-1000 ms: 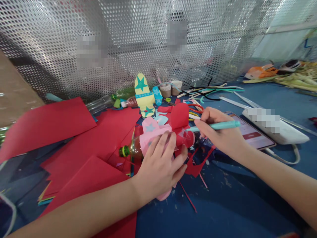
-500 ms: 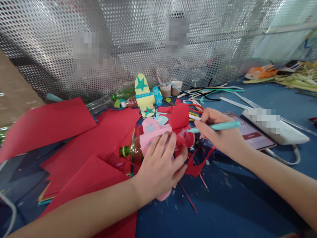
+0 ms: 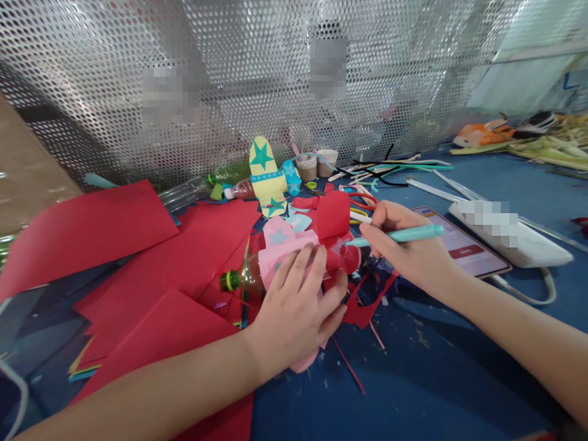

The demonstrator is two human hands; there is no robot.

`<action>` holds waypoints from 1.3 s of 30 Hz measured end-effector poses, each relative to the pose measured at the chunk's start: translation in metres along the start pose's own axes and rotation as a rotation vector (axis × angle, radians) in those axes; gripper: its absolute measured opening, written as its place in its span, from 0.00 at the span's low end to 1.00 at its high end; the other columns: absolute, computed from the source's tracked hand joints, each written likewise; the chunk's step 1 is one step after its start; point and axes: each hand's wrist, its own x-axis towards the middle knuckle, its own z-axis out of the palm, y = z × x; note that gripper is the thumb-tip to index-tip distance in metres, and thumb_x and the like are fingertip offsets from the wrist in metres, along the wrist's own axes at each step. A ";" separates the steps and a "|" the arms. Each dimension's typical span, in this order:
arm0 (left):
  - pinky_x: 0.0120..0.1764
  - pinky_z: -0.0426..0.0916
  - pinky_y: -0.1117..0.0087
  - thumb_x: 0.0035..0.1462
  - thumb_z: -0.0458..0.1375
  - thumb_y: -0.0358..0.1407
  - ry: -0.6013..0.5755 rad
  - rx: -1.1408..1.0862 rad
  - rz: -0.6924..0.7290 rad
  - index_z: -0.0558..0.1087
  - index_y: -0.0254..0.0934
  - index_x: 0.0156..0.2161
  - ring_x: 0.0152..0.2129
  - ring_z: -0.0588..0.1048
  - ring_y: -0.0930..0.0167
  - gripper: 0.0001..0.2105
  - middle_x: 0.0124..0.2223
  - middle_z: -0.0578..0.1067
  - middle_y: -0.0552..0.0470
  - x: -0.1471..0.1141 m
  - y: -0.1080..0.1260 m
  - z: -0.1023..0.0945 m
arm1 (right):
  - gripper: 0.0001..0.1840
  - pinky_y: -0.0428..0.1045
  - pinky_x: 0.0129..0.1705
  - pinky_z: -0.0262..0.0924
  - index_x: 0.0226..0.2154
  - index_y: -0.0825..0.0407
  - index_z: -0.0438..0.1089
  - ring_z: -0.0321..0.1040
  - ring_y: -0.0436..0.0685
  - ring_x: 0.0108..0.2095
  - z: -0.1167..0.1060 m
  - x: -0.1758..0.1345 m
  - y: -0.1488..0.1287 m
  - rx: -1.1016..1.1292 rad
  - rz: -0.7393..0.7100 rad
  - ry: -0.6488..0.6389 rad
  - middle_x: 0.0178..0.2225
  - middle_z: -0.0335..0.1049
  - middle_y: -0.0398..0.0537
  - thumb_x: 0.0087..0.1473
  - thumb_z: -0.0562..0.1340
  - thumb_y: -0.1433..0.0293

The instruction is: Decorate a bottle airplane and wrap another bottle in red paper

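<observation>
A plastic bottle [image 3: 252, 277] with a green cap lies on its side, wrapped in pink paper [image 3: 289, 246] and, at its base end, red paper [image 3: 334, 215]. My left hand [image 3: 301, 300] curls over the pink part and grips the bottle against the table. Between the thumb and fingers of my right hand [image 3: 402, 242] is a light teal pen [image 3: 416, 233]. Its tip meets the red paper, where a faint star outline shows. Under the bottle's right end lie red paper scraps [image 3: 367, 303].
Red paper sheets [image 3: 169, 257] spread across the left. Behind stand a yellow paper shape with green stars [image 3: 269, 174] and small cups [image 3: 327, 163]. Scissors [image 3: 362, 201], a phone [image 3: 468, 245] and a white box-like device [image 3: 509, 234] lie rightward. A perforated metal panel [image 3: 257, 73] borders the table's back.
Almost nothing differs. My left hand still grips the bottle, and the pen tip stays at the star outline. The view has shifted very slightly.
</observation>
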 end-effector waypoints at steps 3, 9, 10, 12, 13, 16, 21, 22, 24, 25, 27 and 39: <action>0.52 0.62 0.50 0.58 0.56 0.41 -0.002 -0.006 -0.001 0.69 0.39 0.51 0.55 0.63 0.50 0.16 0.57 0.66 0.35 0.000 0.000 0.000 | 0.14 0.46 0.20 0.49 0.21 0.47 0.54 0.53 0.48 0.17 0.000 0.000 0.000 0.003 0.005 0.000 0.15 0.57 0.35 0.54 0.58 0.69; 0.52 0.62 0.50 0.59 0.54 0.41 -0.001 -0.004 0.000 0.69 0.40 0.51 0.56 0.63 0.50 0.16 0.57 0.66 0.35 0.000 -0.001 0.001 | 0.14 0.46 0.22 0.51 0.21 0.47 0.54 0.55 0.48 0.18 0.000 -0.001 0.001 -0.028 -0.011 0.004 0.16 0.58 0.36 0.54 0.58 0.69; 0.52 0.62 0.50 0.59 0.54 0.41 0.001 -0.005 0.001 0.69 0.40 0.51 0.56 0.63 0.50 0.16 0.57 0.66 0.35 0.000 -0.001 0.001 | 0.14 0.46 0.22 0.51 0.21 0.47 0.54 0.55 0.48 0.18 0.000 -0.001 0.001 -0.027 -0.010 0.004 0.16 0.58 0.36 0.54 0.58 0.69; 0.52 0.62 0.50 0.59 0.53 0.41 0.004 -0.005 0.006 0.69 0.40 0.50 0.56 0.63 0.50 0.16 0.57 0.66 0.35 0.000 -0.001 0.000 | 0.14 0.46 0.21 0.51 0.21 0.47 0.54 0.55 0.48 0.17 0.000 0.000 -0.001 -0.016 -0.011 -0.002 0.16 0.58 0.36 0.55 0.57 0.68; 0.52 0.62 0.50 0.59 0.53 0.41 0.005 -0.004 0.006 0.69 0.40 0.50 0.55 0.63 0.50 0.15 0.57 0.66 0.35 0.000 -0.001 0.000 | 0.14 0.46 0.20 0.51 0.21 0.47 0.54 0.54 0.48 0.17 0.000 0.000 -0.001 -0.011 -0.013 -0.008 0.16 0.58 0.36 0.54 0.57 0.68; 0.52 0.62 0.51 0.59 0.53 0.41 0.007 0.000 0.004 0.69 0.39 0.50 0.55 0.64 0.50 0.15 0.57 0.66 0.35 0.000 -0.001 0.000 | 0.14 0.46 0.19 0.49 0.20 0.47 0.53 0.53 0.47 0.16 0.000 0.000 -0.003 -0.014 -0.017 -0.016 0.15 0.56 0.35 0.54 0.57 0.69; 0.51 0.62 0.51 0.59 0.53 0.41 0.002 0.007 0.004 0.69 0.40 0.50 0.55 0.63 0.50 0.16 0.57 0.66 0.35 0.001 0.000 0.000 | 0.14 0.46 0.20 0.50 0.21 0.47 0.54 0.54 0.47 0.17 0.000 0.000 -0.003 -0.022 -0.011 -0.014 0.15 0.56 0.35 0.54 0.57 0.69; 0.51 0.62 0.51 0.59 0.53 0.41 0.003 0.006 0.004 0.69 0.40 0.50 0.55 0.63 0.50 0.15 0.57 0.66 0.35 0.001 0.000 0.000 | 0.14 0.46 0.20 0.50 0.21 0.47 0.54 0.54 0.47 0.17 0.000 0.000 -0.003 -0.021 -0.013 -0.017 0.15 0.56 0.35 0.53 0.57 0.69; 0.52 0.62 0.51 0.59 0.53 0.41 0.003 0.004 0.004 0.69 0.39 0.50 0.55 0.64 0.50 0.15 0.57 0.66 0.35 0.001 0.000 0.000 | 0.14 0.46 0.19 0.50 0.21 0.47 0.54 0.53 0.47 0.16 0.000 0.000 -0.003 -0.016 -0.010 -0.018 0.15 0.56 0.35 0.53 0.57 0.69; 0.52 0.62 0.51 0.59 0.53 0.41 0.005 0.004 0.003 0.69 0.39 0.50 0.55 0.64 0.50 0.15 0.57 0.66 0.35 0.001 0.000 0.000 | 0.13 0.46 0.19 0.50 0.21 0.47 0.54 0.53 0.47 0.16 0.000 -0.001 -0.003 -0.015 -0.009 -0.016 0.15 0.56 0.35 0.53 0.57 0.69; 0.51 0.63 0.51 0.59 0.53 0.41 0.008 0.003 0.005 0.69 0.39 0.50 0.55 0.64 0.50 0.15 0.57 0.66 0.35 0.001 0.000 0.000 | 0.13 0.46 0.19 0.49 0.21 0.47 0.53 0.53 0.47 0.16 0.000 -0.001 -0.004 -0.017 -0.013 -0.018 0.15 0.56 0.35 0.53 0.57 0.69; 0.52 0.62 0.50 0.59 0.53 0.41 0.009 0.000 -0.002 0.69 0.40 0.50 0.55 0.64 0.50 0.16 0.57 0.66 0.35 0.000 0.000 0.000 | 0.13 0.45 0.20 0.50 0.21 0.47 0.54 0.54 0.47 0.17 0.001 -0.001 -0.003 -0.042 -0.046 -0.015 0.15 0.57 0.35 0.53 0.57 0.69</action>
